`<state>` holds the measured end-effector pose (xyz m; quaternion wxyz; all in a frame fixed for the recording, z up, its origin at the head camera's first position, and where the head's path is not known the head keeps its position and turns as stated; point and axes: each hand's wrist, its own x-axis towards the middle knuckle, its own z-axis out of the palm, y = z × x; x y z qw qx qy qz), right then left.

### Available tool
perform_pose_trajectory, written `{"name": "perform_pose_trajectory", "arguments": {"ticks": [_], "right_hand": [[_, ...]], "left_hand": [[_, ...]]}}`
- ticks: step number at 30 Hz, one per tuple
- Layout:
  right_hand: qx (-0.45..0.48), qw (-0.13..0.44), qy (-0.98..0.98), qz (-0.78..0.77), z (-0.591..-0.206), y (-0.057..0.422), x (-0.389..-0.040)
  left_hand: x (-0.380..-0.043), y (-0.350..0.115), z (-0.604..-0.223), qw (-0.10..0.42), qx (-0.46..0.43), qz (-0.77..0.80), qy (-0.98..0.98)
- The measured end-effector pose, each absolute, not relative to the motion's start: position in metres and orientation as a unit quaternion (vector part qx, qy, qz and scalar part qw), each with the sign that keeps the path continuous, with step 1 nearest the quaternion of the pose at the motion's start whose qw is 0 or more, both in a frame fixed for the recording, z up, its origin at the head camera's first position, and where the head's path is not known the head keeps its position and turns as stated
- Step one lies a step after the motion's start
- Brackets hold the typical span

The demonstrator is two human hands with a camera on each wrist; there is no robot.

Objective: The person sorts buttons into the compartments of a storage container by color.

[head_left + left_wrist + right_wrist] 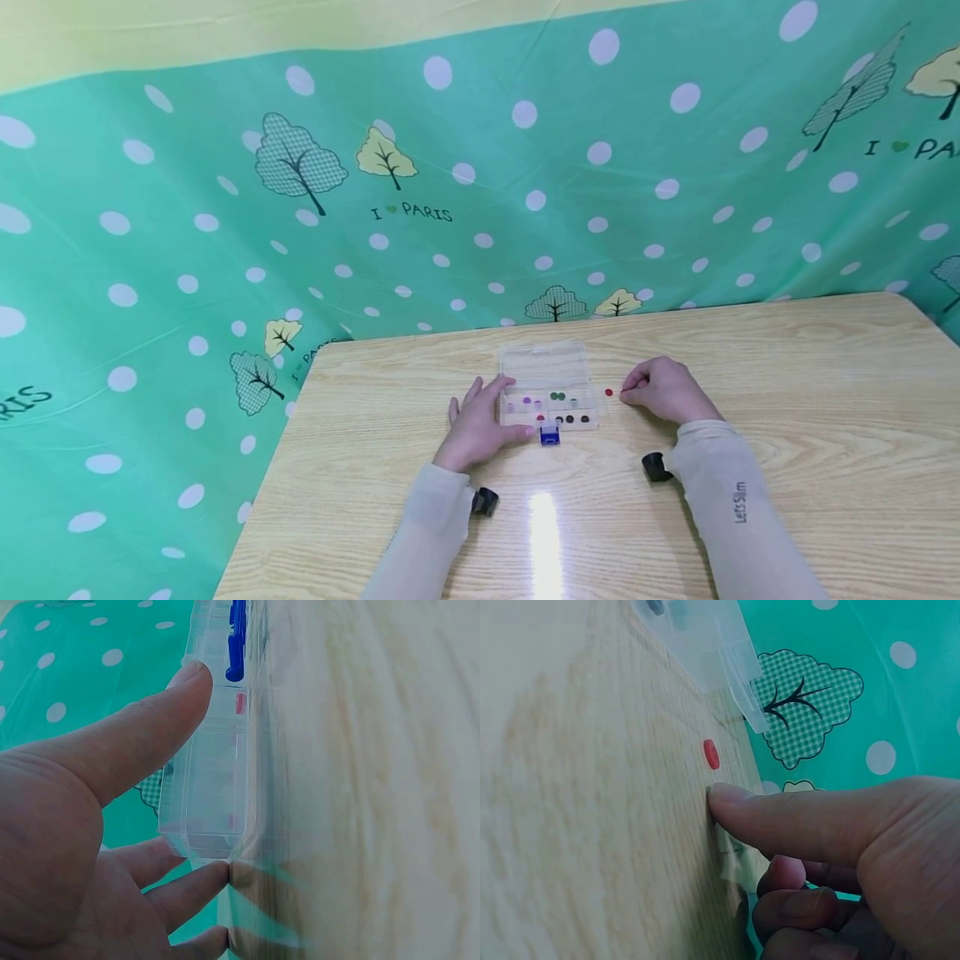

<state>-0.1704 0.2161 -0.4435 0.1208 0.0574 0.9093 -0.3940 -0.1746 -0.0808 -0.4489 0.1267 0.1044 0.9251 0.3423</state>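
A clear plastic box [581,408] with its lid raised holds small round buttons in several compartments. My left hand [480,425] spans the box's left front corner, fingers spread, thumb [161,724] along the front and fingertips by the left end. A blue latch [550,436] sits at the box's front edge. Right of the box, a red button [608,392] lies on the table. Just beside it is my right hand [666,392], thumb and forefinger together at the tabletop, other fingers curled. In the right wrist view the thumb tip is close to the red button [712,754]; nothing clearly shows between the fingertips.
Inside the box are purple [527,401], green [558,397] and black buttons [570,419], plus a red one [540,418]. The wooden table [360,500] ends at a green dotted curtain [487,167]. Black devices [656,467] are worn at both wrists.
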Motion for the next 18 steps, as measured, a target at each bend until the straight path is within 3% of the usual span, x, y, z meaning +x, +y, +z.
{"name": "perform_pose_trajectory", "arguments": {"ticks": [18], "right_hand": [[0.061, 0.125, 0.917, -0.374, -0.4383, 0.2139, -0.1706]], "left_hand": [[-0.1749, -0.0817, -0.4502, 0.126, 0.105, 0.344, 0.925]]}}
